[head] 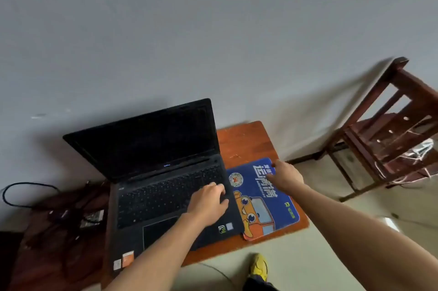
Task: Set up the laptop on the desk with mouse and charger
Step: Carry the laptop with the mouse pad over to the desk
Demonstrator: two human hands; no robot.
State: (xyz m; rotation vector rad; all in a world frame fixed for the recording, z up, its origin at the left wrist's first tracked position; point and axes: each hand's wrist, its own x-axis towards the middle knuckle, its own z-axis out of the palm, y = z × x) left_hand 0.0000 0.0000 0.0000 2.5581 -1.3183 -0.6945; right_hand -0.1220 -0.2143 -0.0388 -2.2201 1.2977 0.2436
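Note:
An open black laptop (151, 172) with a dark screen stands on the small brown wooden desk (246, 141). To its right lies a blue mouse pad (263, 203) with an orange cartoon print, its left edge against the laptop. My left hand (208, 203) rests on the right side of the keyboard, fingers loosely bent. My right hand (285, 176) reaches over the pad's far end, its fingertips at the pad's far edge. The back of the hand hides how those fingers lie. No mouse is in sight. A black cable (28, 193) loops at the far left.
A dark bag with tangled cords (61, 219) lies left of the laptop. A dark wooden chair frame (388, 129) stands at the right against the grey wall. My yellow shoe (259, 267) shows on the floor below the desk's front edge.

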